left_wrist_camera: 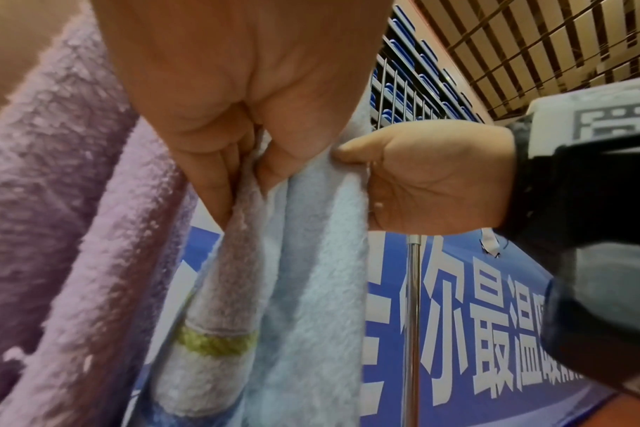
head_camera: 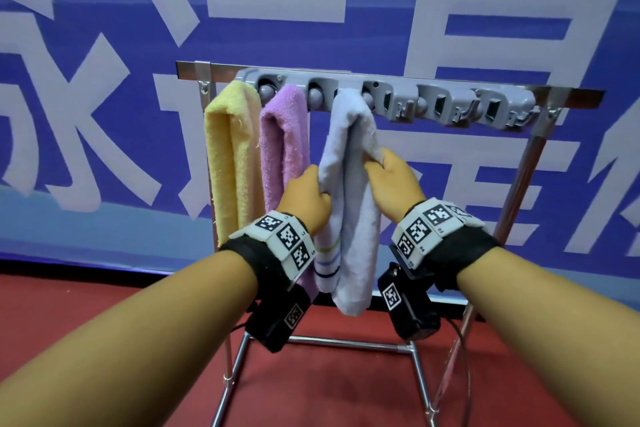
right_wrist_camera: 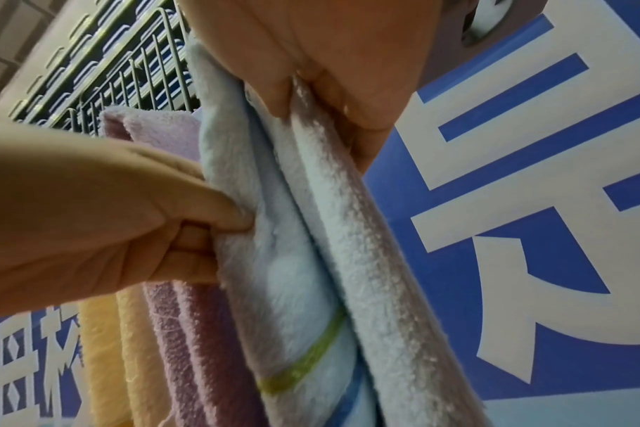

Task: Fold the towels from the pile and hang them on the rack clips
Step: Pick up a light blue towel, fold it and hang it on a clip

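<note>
Towels yellow (head_camera: pixel 230 156) and purple (head_camera: pixel 280 142) hung clipped, blue towel (head_camera: pixel 346 163) pinched by left hand (head_camera: pixel 303 198) and right hand (head_camera: pixel 393 181) at third clip (head_camera: pixel 369 97), two clips (head_camera: pixel 460 106) left

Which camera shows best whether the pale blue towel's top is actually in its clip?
The head view: the pale blue towel rises to the grey clip bar there. Both wrist views show only its middle folds, pinched by the left hand and right hand; no clip.

All three towels are fuzzy terry cloth: the pale blue towel (head_camera: pixel 349 184) looks soft and matt, the purple towel (head_camera: pixel 282 136) left of it nubbier, the yellow towel (head_camera: pixel 230 149) frayed. Rack frame (head_camera: pixel 516 181) is shiny polished metal, clip strip (head_camera: pixel 398 97) smooth grey plastic.
</note>
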Available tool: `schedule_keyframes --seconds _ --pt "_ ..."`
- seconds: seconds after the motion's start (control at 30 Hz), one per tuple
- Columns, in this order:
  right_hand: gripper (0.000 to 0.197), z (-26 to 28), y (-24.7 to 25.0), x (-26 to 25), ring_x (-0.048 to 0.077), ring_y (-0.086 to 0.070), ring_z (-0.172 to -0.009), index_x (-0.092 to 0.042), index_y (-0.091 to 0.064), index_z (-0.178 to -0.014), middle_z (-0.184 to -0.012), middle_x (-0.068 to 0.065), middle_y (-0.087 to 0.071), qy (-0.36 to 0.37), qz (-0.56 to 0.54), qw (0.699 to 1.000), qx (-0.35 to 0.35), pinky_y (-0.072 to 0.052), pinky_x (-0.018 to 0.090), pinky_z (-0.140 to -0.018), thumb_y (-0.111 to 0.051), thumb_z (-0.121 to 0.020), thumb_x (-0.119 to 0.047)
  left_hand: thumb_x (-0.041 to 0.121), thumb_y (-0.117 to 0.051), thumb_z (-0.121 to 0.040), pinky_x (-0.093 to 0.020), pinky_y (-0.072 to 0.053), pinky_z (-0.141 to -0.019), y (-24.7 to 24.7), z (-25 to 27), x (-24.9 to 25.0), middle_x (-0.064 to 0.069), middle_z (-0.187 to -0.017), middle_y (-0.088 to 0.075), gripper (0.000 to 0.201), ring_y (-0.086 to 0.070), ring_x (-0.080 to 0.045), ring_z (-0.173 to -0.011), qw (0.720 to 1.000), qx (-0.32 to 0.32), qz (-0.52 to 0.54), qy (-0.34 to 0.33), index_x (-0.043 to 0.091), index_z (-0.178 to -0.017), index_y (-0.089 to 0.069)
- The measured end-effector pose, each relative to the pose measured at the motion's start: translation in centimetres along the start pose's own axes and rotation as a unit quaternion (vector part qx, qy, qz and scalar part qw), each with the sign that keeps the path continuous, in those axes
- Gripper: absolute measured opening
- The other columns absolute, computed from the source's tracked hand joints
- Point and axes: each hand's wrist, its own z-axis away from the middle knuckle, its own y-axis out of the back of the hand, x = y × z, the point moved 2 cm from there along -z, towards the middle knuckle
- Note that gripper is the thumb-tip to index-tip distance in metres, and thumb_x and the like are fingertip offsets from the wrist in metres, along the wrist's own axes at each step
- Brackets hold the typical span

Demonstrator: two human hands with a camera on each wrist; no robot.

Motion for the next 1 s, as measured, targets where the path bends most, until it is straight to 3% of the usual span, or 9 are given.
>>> schedule_keyframes --seconds 0.1,0.27,0.33,0.47,0.57,0.7,0.8,0.9,1.0 --pt "0.016 0.3 0.4 -0.1 0.022 -0.062 -0.093 -0.026 -0.058 -0.088 -0.092 0.001 -0.066 0.022 0.025 0.999 -0.007 -0.051 0.038 -0.084 -0.045 -0.094 -0.021 0.006 -0.044 -0.086 -0.022 -0.030 -0.072 0.0 0.4 -0.7 -0.018 -0.114 -0.060 0.028 -0.055 -0.034 -0.106 1.000 -0.018 -0.011 0.016 0.005 -0.113 -0.052" --pt "0.013 1.4 0.2 1.2 0.022 -0.063 -0.093 -0.016 -0.063 -0.099 -0.096 0.003 -0.068 0.015 0.040 0.999 -0.032 -0.051 0.040 -0.086 -0.054 -0.090 -0.019 0.006 -0.045 -0.086 -0.024 -0.032 -0.074 0.0 0.7 -0.6 -0.017 -0.117 -0.060 0.030 -0.055 -0.032 -0.107 0.998 -0.037 -0.025 0.038 0.007 -0.116 -0.053" --pt "0.014 2.0 0.0 1.8 0.020 -0.063 -0.093 -0.017 -0.062 -0.103 -0.099 0.001 -0.068 -0.009 0.036 0.998 -0.052 -0.050 0.033 -0.081 -0.055 -0.091 -0.019 0.006 -0.044 -0.087 -0.025 -0.033 -0.074 -0.2 1.0 -0.3 -0.017 -0.117 -0.059 0.029 -0.055 -0.032 -0.107 0.998 -0.049 -0.023 0.039 0.005 -0.115 -0.052" --pt "0.042 4.2 -0.5 4.1 0.014 -0.061 -0.097 -0.023 -0.048 -0.129 -0.112 -0.001 -0.065 -0.084 -0.012 0.988 -0.125 -0.043 0.021 -0.072 -0.059 -0.089 -0.013 0.014 -0.050 -0.090 -0.029 -0.041 -0.078 -0.4 2.1 -0.5 -0.010 -0.114 -0.061 0.022 -0.057 -0.028 -0.106 0.995 -0.074 0.029 0.053 0.009 -0.111 -0.048" --pt "0.044 7.0 -0.9 7.5 0.016 -0.060 -0.096 -0.022 -0.044 -0.132 -0.106 0.000 -0.064 -0.151 0.016 0.977 -0.152 -0.040 0.023 -0.071 -0.058 -0.090 -0.015 0.027 -0.058 -0.089 -0.030 -0.045 -0.089 -0.7 5.2 -2.4 -0.001 -0.112 -0.062 0.038 -0.058 -0.022 -0.105 0.988 -0.098 0.074 0.094 0.016 -0.124 -0.048" --pt "0.037 12.1 -2.3 12.5 0.021 -0.063 -0.087 -0.019 -0.052 -0.125 -0.100 0.005 -0.065 -0.227 0.031 0.963 -0.143 -0.043 0.026 -0.068 -0.059 -0.089 -0.017 0.023 -0.060 -0.089 -0.028 -0.045 -0.070 -2.3 11.3 -6.1 -0.006 -0.099 -0.062 0.038 -0.056 -0.022 -0.079 0.971 -0.155 0.108 0.144 0.013 -0.124 -0.050" --pt "0.034 16.9 -4.1 16.4 0.023 -0.062 -0.080 -0.016 -0.055 -0.121 -0.095 0.008 -0.065 -0.277 0.037 0.950 -0.138 -0.043 0.028 -0.067 -0.060 -0.088 -0.015 0.025 -0.064 -0.087 -0.036 -0.047 -0.081 -4.6 15.5 -9.8 -0.016 -0.113 -0.063 0.035 -0.061 -0.032 -0.098 0.953 -0.179 0.128 0.209 0.014 -0.118 -0.051" --pt "0.032 22.1 -5.7 20.0 0.020 -0.060 -0.071 -0.014 -0.054 -0.120 -0.096 0.006 -0.062 -0.313 0.046 0.936 -0.153 -0.039 0.021 -0.057 -0.059 -0.088 -0.011 0.022 -0.065 -0.086 -0.040 -0.045 -0.075 -7.3 19.6 -13.4 -0.022 -0.110 -0.061 0.025 -0.060 -0.032 -0.089 0.931 -0.206 0.138 0.268 0.018 -0.105 -0.049" --pt "0.030 27.0 -7.1 23.9 0.019 -0.060 -0.073 -0.017 -0.055 -0.117 -0.099 0.003 -0.060 -0.359 0.065 0.916 -0.167 -0.038 0.021 -0.055 -0.058 -0.088 -0.011 0.022 -0.063 -0.088 -0.038 -0.044 -0.076 -10.3 23.4 -17.0 -0.019 -0.108 -0.059 0.027 -0.057 -0.029 -0.086 0.914 -0.240 0.131 0.300 0.016 -0.109 -0.049"
